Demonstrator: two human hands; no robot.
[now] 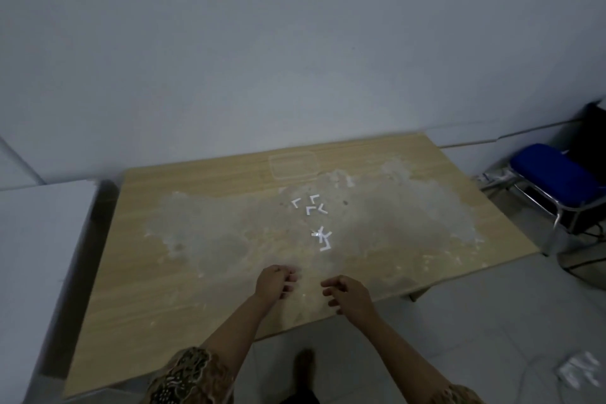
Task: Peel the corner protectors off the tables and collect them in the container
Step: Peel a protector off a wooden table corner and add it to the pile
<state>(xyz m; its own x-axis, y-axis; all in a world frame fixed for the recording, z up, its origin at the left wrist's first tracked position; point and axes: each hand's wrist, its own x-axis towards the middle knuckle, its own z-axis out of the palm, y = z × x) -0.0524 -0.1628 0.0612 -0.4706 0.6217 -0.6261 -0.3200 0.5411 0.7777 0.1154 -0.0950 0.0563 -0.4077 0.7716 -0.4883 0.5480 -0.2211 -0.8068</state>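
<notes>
I see two loose clusters of white L-shaped corner protectors (310,205) lying mid-surface (164,305), peeled off but not yet in the clear container (292,166), which sits just beyond them near the wall and looks empty. My left hand (274,280) and right hand (348,293) hover near the front edge, fingers loosely curled, holding nothing. By my reckoning the collecting is still left.
</notes>
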